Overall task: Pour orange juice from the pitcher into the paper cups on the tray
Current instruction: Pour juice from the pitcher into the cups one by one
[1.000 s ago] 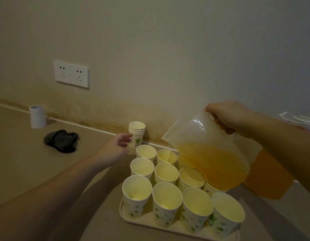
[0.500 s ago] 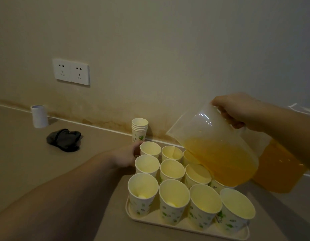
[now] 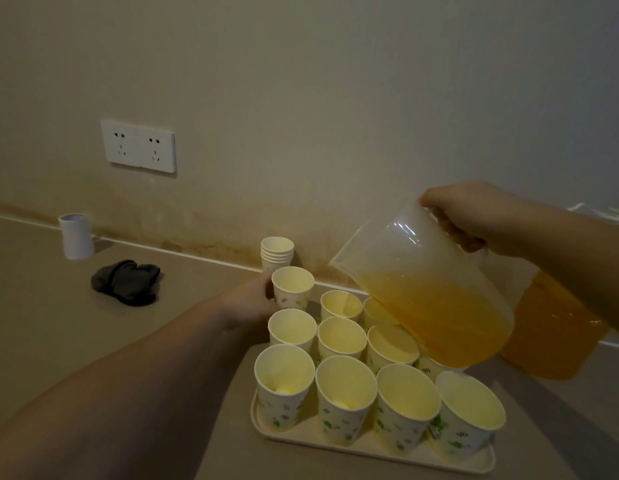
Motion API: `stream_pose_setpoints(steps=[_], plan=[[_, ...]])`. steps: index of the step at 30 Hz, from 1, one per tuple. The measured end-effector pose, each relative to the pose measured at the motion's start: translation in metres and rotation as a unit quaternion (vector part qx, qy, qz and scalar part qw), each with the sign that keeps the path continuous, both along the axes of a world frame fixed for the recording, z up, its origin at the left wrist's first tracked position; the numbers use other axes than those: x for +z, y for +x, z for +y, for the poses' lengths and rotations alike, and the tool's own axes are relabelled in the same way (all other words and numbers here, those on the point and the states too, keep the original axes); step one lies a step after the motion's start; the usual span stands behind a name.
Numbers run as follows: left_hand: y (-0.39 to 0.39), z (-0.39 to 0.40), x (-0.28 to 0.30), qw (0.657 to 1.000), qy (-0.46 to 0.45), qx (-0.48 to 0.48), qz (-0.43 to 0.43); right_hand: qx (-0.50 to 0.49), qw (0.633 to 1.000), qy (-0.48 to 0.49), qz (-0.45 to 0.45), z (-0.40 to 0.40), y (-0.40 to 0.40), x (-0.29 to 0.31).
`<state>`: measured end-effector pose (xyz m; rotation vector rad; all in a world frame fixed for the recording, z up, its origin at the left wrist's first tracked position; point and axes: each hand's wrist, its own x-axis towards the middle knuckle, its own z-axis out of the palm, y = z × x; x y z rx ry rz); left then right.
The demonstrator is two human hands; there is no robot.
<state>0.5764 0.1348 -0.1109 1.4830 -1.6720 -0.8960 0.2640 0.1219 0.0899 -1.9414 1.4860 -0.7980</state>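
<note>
Head view is showing the right hand [image 3: 474, 216] gripping the handle of a clear plastic pitcher [image 3: 426, 289], fingers curled round it. That pitcher is hanging tilted over the back right part of the tray [image 3: 370, 457], spout pointing left and down, with cloudy orange juice [image 3: 436, 317] filling about its lower half and pooling toward the spout side. No stream is showing from the spout.

Across from it, the left hand [image 3: 249, 303] is holding the back left paper cup [image 3: 292, 287], fingers wrapped round its side; whether that cup is resting on the tray or lifted, I cannot tell. White paper cups [image 3: 342, 396] with small green leaf prints are standing close together in rows on the pale tray, their insides looking yellowish.

Behind the tray, a short stack of cups [image 3: 277, 252] is standing by the wall. Further left on the surface [image 3: 41, 323], a dark cloth [image 3: 128, 282] is lying near a white cylinder [image 3: 76, 236], with a double socket [image 3: 138, 146] on the wall above.
</note>
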Motion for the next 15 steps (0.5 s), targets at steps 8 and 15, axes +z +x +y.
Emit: stream_pose_setpoints(steps=[8,15], plan=[[0.005,0.006,0.036,0.998,-0.051,0.033,0.003,-0.009,1.0,-0.016,-0.009,0.008,-0.001,0.014],[-0.013,0.014,0.055,0.995,-0.092,0.01,-0.045,-0.017,0.999,-0.025,0.014,0.01,0.004,0.029]])
